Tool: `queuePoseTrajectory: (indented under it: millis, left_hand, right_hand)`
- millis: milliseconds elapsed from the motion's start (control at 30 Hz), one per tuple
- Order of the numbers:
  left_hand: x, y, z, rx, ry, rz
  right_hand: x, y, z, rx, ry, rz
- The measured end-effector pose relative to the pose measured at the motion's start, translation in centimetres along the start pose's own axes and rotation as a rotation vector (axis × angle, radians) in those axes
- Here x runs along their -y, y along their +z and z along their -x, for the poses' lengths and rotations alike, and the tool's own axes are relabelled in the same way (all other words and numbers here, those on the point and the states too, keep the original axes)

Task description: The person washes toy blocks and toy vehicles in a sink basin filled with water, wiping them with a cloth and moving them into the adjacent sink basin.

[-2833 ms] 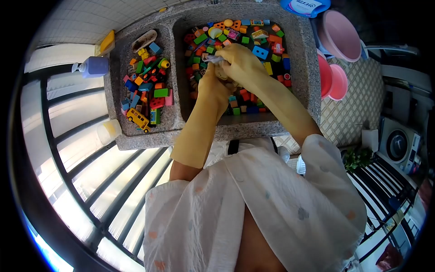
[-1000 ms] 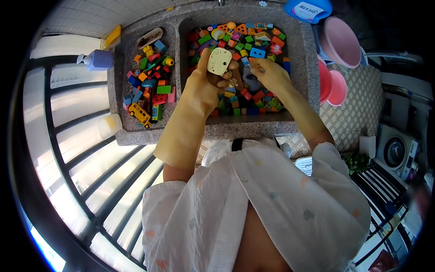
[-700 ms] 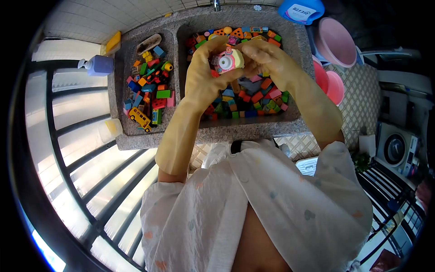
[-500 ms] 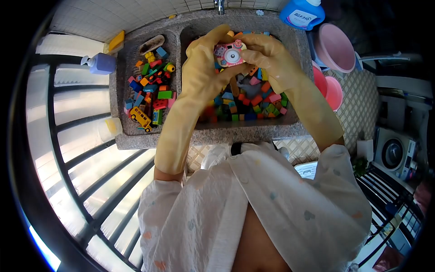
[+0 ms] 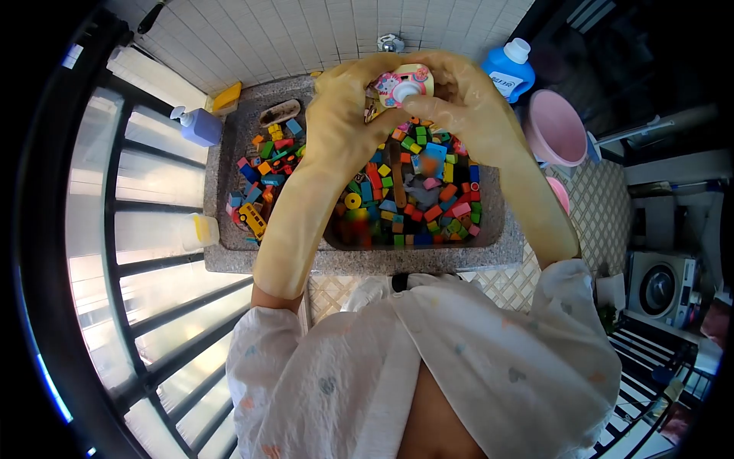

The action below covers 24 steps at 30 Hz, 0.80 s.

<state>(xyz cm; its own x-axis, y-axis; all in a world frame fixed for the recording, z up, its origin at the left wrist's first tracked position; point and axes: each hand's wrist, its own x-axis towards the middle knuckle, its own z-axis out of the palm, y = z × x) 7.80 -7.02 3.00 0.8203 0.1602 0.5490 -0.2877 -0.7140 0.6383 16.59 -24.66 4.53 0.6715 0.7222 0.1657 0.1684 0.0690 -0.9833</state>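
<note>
Both my hands wear long yellowish rubber gloves. Between them, raised above the big basin, is a pink and cream toy camera (image 5: 419, 78) with a white round lens facing me. My left hand (image 5: 344, 107) grips its left side, and my right hand (image 5: 462, 96) holds its right side, with a finger over the lens. Below lie many colourful toy blocks (image 5: 449, 193) and a grey cloth (image 5: 420, 195) in the basin. A brown stick-like piece (image 5: 397, 172) lies beside the cloth.
The stone sink (image 5: 489, 260) has a smaller left compartment holding blocks, a yellow toy bus (image 5: 251, 219) and a brush (image 5: 280, 113). A purple pump bottle (image 5: 199, 126) stands left. A blue detergent bottle (image 5: 508, 70) and pink basin (image 5: 556, 128) are right; a washing machine (image 5: 659, 287) is farther right.
The grey cloth has left my hands and lies in the basin. The toy camera was turned from its plain back to its lens side, and both hands now hold it higher. The view has tilted up.
</note>
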Motion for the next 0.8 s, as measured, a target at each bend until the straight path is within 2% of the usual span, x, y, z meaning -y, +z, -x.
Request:
queuePoseTrajectory:
  millis: [67,167,267,333,367,400,467,500,567,600,667,733,800]
  left_hand:
    - [-0.8,-0.2,0.3,-0.003,-0.006,-0.049]
    - [-1.0,-0.4,0.6,-0.029,-0.033,-0.043]
    - [-0.8,-0.5,1.0,0.001,-0.151,0.09]
    - [-0.5,-0.3,1.1,-0.03,-0.075,-0.107]
    - [-0.4,-0.3,1.0,-0.032,-0.075,-0.106]
    - [-0.2,-0.3,0.9,0.032,0.003,-0.197]
    - [0.0,0.0,0.6,0.092,0.081,-0.285]
    - [0.2,0.5,0.6,0.125,0.024,-0.233]
    - [1.5,1.7,0.8,0.166,-0.123,-0.13]
    - [1.5,1.7,1.2,0.165,-0.127,-0.131]
    - [1.8,1.4,2.1,0.0,-0.463,0.147]
    - [3.1,-0.3,3.8,-0.056,-0.482,0.061]
    - [6.7,0.0,7.3,-0.198,-0.544,0.159]
  right_hand:
    - [0.0,0.6,0.2,-0.101,-0.007,0.136]
    - [1.0,1.0,0.6,-0.119,-0.014,0.259]
    - [-0.4,0.4,0.5,-0.1,-0.079,0.146]
    - [-0.7,0.1,0.9,-0.073,-0.063,0.16]
    - [-0.7,0.1,1.0,-0.048,-0.045,0.172]
    - [-0.5,0.2,1.1,-0.047,-0.043,0.173]
    - [0.4,0.6,1.3,-0.003,0.109,0.327]
    - [1.2,1.0,1.4,0.014,0.161,0.379]
    - [3.5,2.7,1.1,-0.016,0.224,0.726]
    - [3.1,2.3,0.9,-0.012,0.224,0.726]
    - [1.7,-0.4,-0.3,-0.064,0.093,0.859]
    - [1.8,-3.8,-1.0,0.027,0.055,0.314]
    - [1.4,-6.0,-0.8,0.041,-0.004,0.212]
